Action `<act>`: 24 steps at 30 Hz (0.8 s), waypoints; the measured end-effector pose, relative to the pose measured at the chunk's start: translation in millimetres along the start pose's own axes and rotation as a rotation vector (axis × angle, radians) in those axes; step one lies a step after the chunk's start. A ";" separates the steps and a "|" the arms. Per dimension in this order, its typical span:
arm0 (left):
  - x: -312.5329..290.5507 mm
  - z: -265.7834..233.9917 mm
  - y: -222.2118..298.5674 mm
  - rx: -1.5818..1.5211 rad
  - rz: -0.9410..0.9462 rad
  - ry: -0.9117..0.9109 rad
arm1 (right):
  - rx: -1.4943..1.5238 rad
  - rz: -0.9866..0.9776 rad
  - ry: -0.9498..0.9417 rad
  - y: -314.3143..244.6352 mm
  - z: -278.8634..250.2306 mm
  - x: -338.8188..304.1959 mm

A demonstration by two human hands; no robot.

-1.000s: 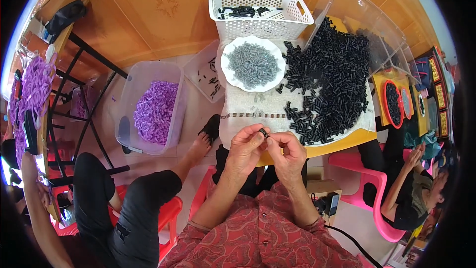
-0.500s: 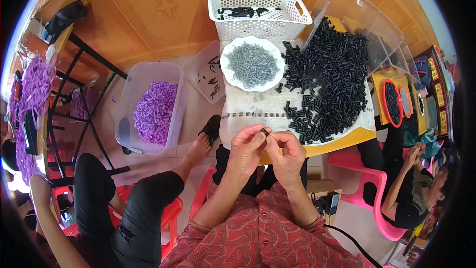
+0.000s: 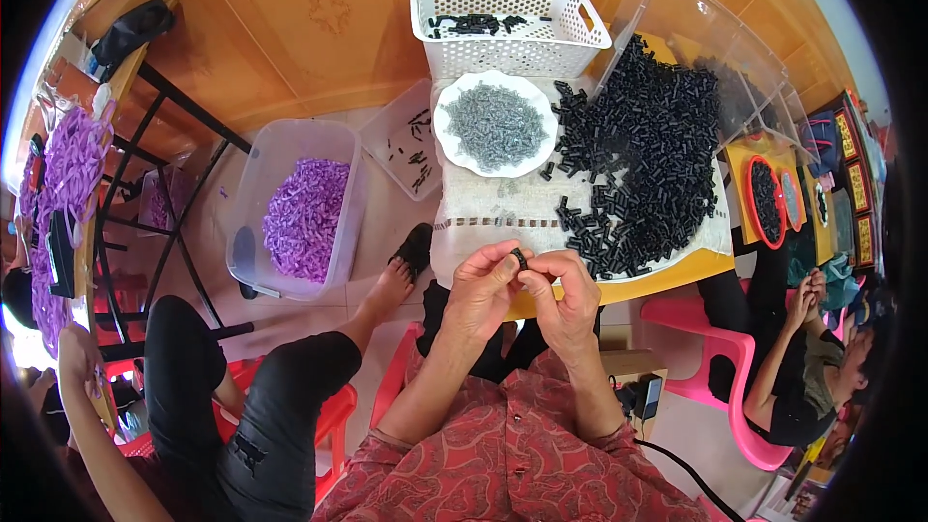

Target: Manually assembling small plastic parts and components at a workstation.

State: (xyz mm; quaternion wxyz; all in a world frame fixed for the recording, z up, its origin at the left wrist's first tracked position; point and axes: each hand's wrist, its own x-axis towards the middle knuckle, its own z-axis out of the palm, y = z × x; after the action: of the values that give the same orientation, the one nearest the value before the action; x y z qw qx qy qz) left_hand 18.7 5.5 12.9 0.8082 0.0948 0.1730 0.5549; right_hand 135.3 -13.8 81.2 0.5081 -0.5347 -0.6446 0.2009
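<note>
Between my two hands, just over the table's near edge, is a small black cylindrical piece (image 3: 519,258). My left hand (image 3: 480,288) pinches it between thumb and fingertips. My right hand (image 3: 561,298) has its thumb and forefinger pressed together right beside the piece; whether something tiny sits in that pinch is hidden. Beyond my hands, a scalloped white plate (image 3: 446,141) carries a heap of small clear grey pieces (image 3: 498,124). To its right, a large pile of black cylindrical pieces (image 3: 657,155) spreads over the table, some lying loose close to my right hand.
A white perforated basket (image 3: 512,57) with some black pieces stands behind the plate. A clear bin (image 3: 677,0) lies tipped behind the pile. On the floor at left is a clear tub (image 3: 242,232) of purple pieces. People sit on both sides, one on a pink chair (image 3: 720,338).
My right fingertips have shifted slightly down and away from the black piece, which now shows more upright in my left fingers. At far left, the neighbouring person's hand has moved.
</note>
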 end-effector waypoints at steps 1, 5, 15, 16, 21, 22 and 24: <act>-0.1 0.1 -0.2 -0.015 -0.012 -0.005 | 0.001 -0.003 0.012 0.7 0.0 -0.7; -1.0 4.0 2.4 -0.033 -0.024 -0.019 | -0.015 -0.029 0.015 5.8 -4.6 0.3; -1.9 2.0 -0.8 0.017 -0.010 -0.052 | 0.049 -0.049 0.033 10.9 -1.5 -2.2; -2.3 2.9 -0.3 0.012 -0.022 -0.046 | 0.044 -0.055 0.035 13.2 -1.1 -3.0; -3.8 10.4 0.6 0.045 0.002 0.000 | -0.059 -0.148 0.064 15.4 -1.8 -2.3; -3.9 11.0 1.1 0.055 0.018 0.010 | -0.077 -0.170 0.066 15.6 -1.9 -1.3; -3.6 11.8 -1.3 0.066 0.048 0.014 | -0.095 -0.192 0.068 16.2 -2.3 -1.4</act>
State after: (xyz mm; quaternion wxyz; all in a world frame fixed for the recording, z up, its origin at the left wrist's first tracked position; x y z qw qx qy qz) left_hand 23.2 2.1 24.0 0.7899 0.1214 0.1947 0.5688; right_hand 145.0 -10.1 68.5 0.5207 -0.5006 -0.6840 0.1023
